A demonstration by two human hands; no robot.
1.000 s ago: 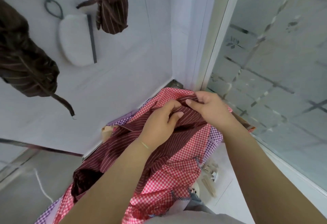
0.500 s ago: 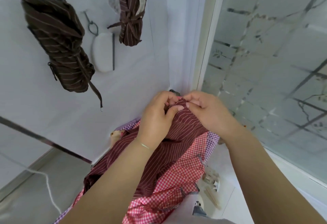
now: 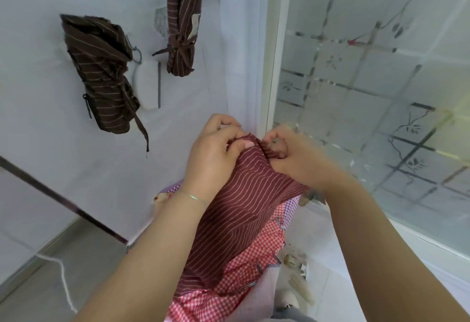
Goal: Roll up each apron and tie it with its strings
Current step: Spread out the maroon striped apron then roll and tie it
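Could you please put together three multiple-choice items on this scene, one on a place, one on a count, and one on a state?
1. Where do both hands grip the maroon striped apron?
A. its top edge
B. its bottom hem
C. its middle

2. How many rolled brown aprons lie on the white surface?
A. one
B. two
C. four

3. What state is the smaller rolled brown apron in?
A. spread flat
B. rolled and tied
C. rolled, untied

Answers:
1 A: the left hand and right hand pinch the raised top edge.
2 B: the larger rolled brown apron and the smaller one.
3 B: its strings are knotted round its middle.
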